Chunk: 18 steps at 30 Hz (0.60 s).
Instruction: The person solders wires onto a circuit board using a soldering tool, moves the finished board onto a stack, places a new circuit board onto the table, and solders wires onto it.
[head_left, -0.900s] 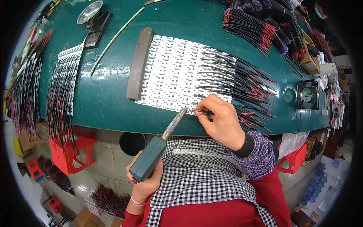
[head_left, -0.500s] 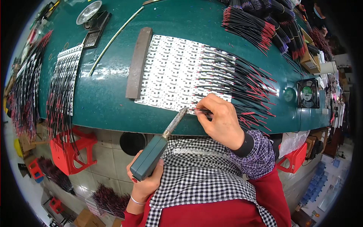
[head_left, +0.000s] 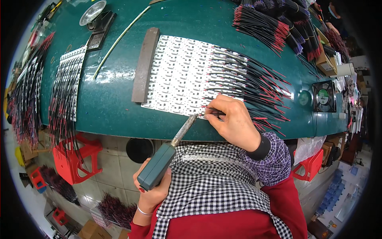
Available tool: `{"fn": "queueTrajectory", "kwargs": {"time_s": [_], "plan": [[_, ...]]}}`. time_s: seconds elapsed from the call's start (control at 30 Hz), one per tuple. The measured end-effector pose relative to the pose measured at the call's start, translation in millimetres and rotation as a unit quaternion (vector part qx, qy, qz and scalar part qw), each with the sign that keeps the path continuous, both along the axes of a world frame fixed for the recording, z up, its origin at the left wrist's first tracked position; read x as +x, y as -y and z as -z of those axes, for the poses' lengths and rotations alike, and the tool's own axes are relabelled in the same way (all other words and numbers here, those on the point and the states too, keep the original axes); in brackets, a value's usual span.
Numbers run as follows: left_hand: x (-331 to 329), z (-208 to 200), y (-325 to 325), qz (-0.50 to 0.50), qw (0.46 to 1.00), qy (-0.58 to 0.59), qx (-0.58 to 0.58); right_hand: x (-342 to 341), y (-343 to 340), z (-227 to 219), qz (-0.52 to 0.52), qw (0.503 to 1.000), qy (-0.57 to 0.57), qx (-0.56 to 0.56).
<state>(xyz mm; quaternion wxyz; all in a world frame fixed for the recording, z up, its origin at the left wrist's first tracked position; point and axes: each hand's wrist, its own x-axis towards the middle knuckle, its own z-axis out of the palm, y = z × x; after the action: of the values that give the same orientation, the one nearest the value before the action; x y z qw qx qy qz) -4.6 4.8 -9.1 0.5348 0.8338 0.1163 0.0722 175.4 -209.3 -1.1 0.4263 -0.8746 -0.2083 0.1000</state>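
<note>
My left hand is wrapped round the dark green handle of a soldering iron. The iron's tip reaches the near edge of a white circuit board panel, close to my right fingertips. My right hand pinches a thin black wire with a red end at that edge; the fingers partly hide the wire. Several black wires with red ends run rightward from the panel's right part. A brown metal bar lies along the panel's left edge.
Wired panels hang over the table's left edge. A small metal dish on a stand sits at the back left. Bundles of wires lie at the back right, above a small fan. Red stools stand below the table.
My right hand has shifted slightly, and the fingers now sit a little higher on the panel's edge. The soldering iron stays almost in place.
</note>
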Motion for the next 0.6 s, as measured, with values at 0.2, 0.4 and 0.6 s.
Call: {"fn": "queueTrajectory", "kwargs": {"time_s": [0.2, 0.4, 0.6], "plan": [[3, -10, 0, 0.012, 0.999, -0.046, 0.021, -1, 0, -1, -0.003, 1.000, -0.008, -0.002], [-26, -2, -20, -0.135, 0.989, 0.036, -0.047, -1, 1, -1, -0.006, 1.000, 0.007, -0.001], [-20, -64, -60, -0.291, 0.942, 0.164, 0.028, 1, 11, -10, -0.063, 0.997, 0.020, 0.041]]}}
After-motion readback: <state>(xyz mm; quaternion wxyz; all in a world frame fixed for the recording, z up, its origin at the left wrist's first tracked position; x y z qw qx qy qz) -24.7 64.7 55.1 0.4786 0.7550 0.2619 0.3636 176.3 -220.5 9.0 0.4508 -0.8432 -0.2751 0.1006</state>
